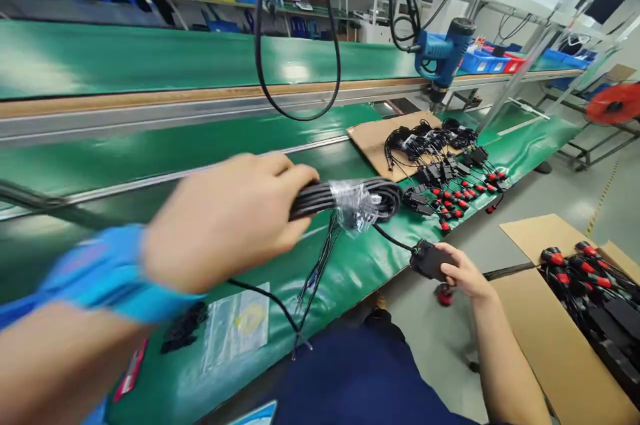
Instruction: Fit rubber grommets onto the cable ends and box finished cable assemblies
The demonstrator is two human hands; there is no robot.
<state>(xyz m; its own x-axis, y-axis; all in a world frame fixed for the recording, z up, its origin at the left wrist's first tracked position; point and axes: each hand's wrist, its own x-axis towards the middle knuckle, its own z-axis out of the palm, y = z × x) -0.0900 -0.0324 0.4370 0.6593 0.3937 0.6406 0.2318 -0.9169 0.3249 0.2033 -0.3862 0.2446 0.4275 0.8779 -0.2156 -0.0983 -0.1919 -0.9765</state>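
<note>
My left hand (pixel 227 221), with a blue wrist strap, grips a coiled black cable bundle (pixel 350 198) wrapped in clear plastic, held above the green bench (pixel 360 265). A thin black lead runs from the bundle down to a small black adapter box (pixel 429 259) that my right hand (pixel 465 271) holds just past the bench's front edge. A red-tipped plug (pixel 443 294) hangs below that hand.
A pile of black adapters with red plugs (pixel 445 175) lies on the bench and on a cardboard sheet (pixel 373 138). An open carton (pixel 570 345) of the same units stands at right. A blue heat gun (pixel 443 55) hangs above. Clear bags (pixel 237 325) lie near the front edge.
</note>
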